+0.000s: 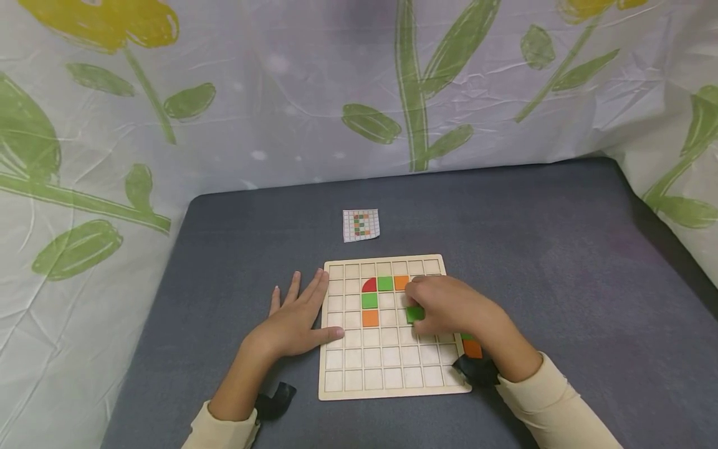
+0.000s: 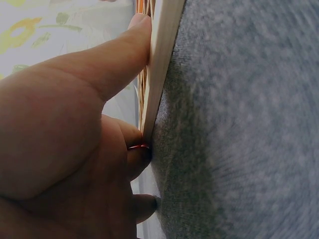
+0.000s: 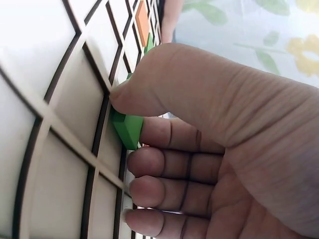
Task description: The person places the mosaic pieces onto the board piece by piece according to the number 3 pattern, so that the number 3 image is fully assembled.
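Note:
A wooden grid board [image 1: 395,378] lies on the dark table. My left hand [image 1: 291,324] rests at its left edge, fingers spread and straight, thumb over the rim. Between thumb and forefinger, my right hand [image 1: 451,305] pinches a green square tile [image 3: 128,130] at a cell on the board's right half; the other fingers curl beside it. Set into the grid are a red quarter-round tile [image 1: 369,285], a green tile [image 1: 385,284] and an orange tile [image 1: 401,282] in one row. Below the red one sit another green tile [image 1: 369,300] and another orange tile [image 1: 370,318].
Behind the board lies a small paper card [image 1: 361,226] printted with a coloured grid pattern. Partly under the right forearm, a loose orange tile [image 1: 472,348] and a green tile [image 1: 467,336] lie at the board's right edge. A flower-printed cloth [image 1: 280,100] hangs behind the table.

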Available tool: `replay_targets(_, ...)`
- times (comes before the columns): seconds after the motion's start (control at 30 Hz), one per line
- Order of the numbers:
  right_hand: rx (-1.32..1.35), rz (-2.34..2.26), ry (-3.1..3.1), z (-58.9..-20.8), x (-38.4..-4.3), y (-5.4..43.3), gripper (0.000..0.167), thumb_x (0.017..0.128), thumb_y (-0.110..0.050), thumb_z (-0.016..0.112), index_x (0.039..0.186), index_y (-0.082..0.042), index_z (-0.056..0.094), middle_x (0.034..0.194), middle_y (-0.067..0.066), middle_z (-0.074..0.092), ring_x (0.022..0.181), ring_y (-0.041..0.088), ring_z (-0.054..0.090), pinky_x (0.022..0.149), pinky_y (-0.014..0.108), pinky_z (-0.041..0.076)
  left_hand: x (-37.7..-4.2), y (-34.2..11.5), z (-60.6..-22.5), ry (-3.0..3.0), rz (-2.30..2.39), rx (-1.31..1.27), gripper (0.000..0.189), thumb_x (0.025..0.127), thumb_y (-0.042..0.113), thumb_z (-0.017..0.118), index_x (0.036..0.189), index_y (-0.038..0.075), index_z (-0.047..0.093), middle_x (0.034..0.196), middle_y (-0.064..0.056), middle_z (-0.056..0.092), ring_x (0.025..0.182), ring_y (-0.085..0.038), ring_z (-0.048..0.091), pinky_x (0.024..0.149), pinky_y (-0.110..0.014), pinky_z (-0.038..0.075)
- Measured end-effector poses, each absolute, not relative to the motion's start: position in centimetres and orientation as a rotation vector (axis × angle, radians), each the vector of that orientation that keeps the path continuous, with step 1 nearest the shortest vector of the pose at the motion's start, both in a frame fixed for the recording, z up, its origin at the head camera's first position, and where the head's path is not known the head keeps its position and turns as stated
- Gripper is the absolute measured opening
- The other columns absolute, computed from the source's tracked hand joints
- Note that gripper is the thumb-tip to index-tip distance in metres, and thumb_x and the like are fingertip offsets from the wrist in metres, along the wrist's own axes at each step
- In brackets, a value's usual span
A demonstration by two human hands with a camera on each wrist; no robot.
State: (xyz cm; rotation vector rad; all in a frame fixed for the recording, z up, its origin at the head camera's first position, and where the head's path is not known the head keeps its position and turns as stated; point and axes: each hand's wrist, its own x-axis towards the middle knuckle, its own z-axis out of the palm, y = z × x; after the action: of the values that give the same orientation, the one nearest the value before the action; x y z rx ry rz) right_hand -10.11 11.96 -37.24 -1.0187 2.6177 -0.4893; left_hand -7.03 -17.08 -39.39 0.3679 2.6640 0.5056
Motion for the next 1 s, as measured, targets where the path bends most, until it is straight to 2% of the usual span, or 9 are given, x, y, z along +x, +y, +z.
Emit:
replay_targets(0.33,-1.032,-0.482,2.590,-37.2,-10.2,10.9,0.019,0.064,-0.005,0.069,0.068,-0.013,0.052,0.069,-0.006,0.037,0.064,0.010,0.033,0.057,0.027,0.027,-6.9,-17.0,-39.3,2.665,0.504,0.373,0.108,0.087,0.056,0.071,0.162,0.011,0.007,0.167,-0.010,0.008,0.150,-0.041,-0.008,0.110,-0.070,-0.007)
replay_targets(1.0,-1.100,-0.555,2.567,-37.4,-10.4,9.1,0.020,0.070,-0.006,0.073,0.071,-0.014,0.054,0.069,-0.008,0.042,0.064,0.009,0.038,0.058,0.027,0.034,-7.0,-17.1,-39.5,2.668,0.498,0.363,0.109,0.087,0.057,0.071,0.162,0.012,0.007,0.167,-0.009,0.007,0.150,-0.041,-0.009,0.111,-0.069,-0.008)
